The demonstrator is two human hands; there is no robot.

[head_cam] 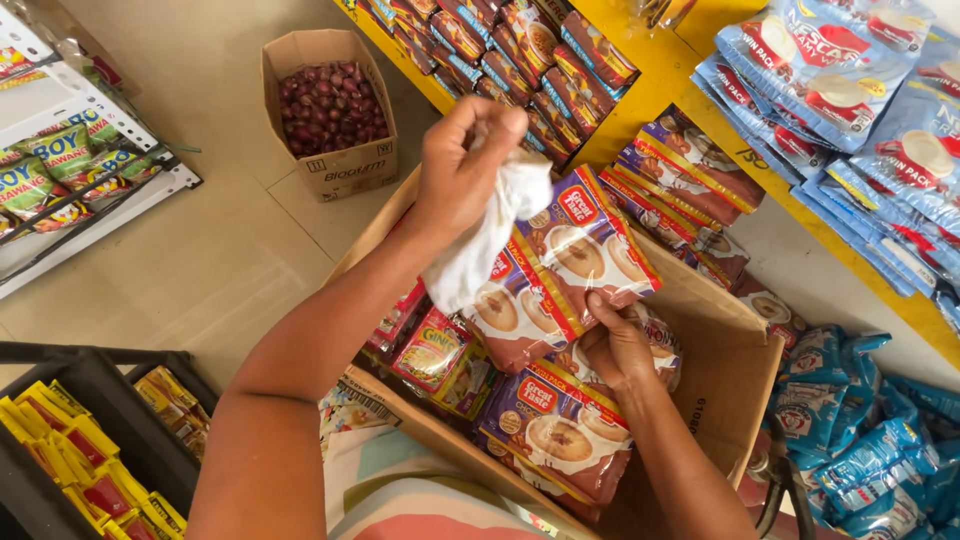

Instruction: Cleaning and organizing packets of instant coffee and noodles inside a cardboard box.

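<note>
My left hand (462, 165) is raised over an open cardboard box (738, 370) and grips a crumpled white cloth (480, 245), which hangs against a strip of brown and red coffee sachets (575, 250). My right hand (612, 345) pinches the lower edge of that strip from below. More packs of the same sachets (555, 430) lie in the box under my right hand, beside green and red seasoning packets (440, 360).
A small carton of dark red shallots (330, 105) stands on the tiled floor. Yellow shelves (660, 70) at the top right carry brown sachets and blue coffee packs (850, 70). Blue packets (870, 450) pile at the right. A black crate with yellow packets (70, 450) sits at the lower left, a white rack (70, 170) at the left.
</note>
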